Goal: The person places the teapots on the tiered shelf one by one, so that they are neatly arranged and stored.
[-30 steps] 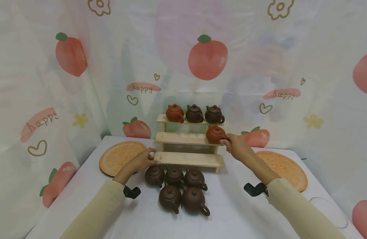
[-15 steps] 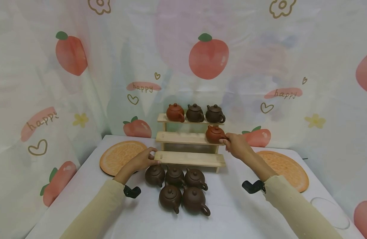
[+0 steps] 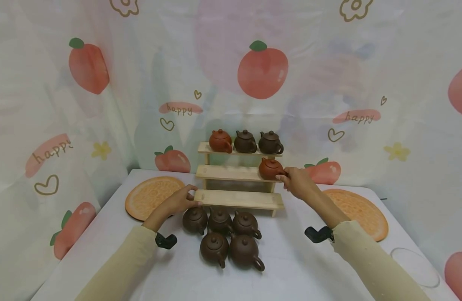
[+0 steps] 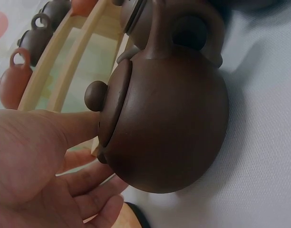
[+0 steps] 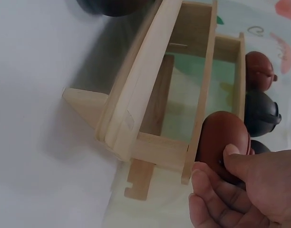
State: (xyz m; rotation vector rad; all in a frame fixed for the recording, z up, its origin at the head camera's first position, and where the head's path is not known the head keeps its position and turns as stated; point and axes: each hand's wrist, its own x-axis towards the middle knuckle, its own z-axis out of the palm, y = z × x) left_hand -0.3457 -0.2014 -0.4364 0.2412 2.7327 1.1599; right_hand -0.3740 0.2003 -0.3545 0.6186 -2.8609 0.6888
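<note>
A three-tier wooden shelf (image 3: 234, 200) stands on the table. At the right end of its middle tier is a reddish-brown teapot (image 3: 270, 169); my right hand (image 3: 299, 184) pinches its handle, which the fingers mostly hide. In the right wrist view, the teapot (image 5: 224, 137) sits against the board with the thumb over its near side. My left hand (image 3: 179, 200) grips the left end of the lowest tier, thumb above and fingers curled below. A dark brown teapot (image 4: 169, 118) fills the left wrist view, overlapping those fingertips. One reddish teapot (image 3: 220, 141) and two dark teapots (image 3: 245, 142) line the top tier.
Several dark brown teapots (image 3: 244, 251) stand in two rows before the shelf, close under the left hand. Round orange-patterned mats (image 3: 149, 196) lie left and right of the shelf. A fruit-print cloth (image 3: 310, 75) hangs behind and beside the white table (image 3: 291, 267).
Both hands keep their holds, the left on the shelf end and the right on the reddish teapot's handle. The teapot shifts very slightly left on the middle tier.
</note>
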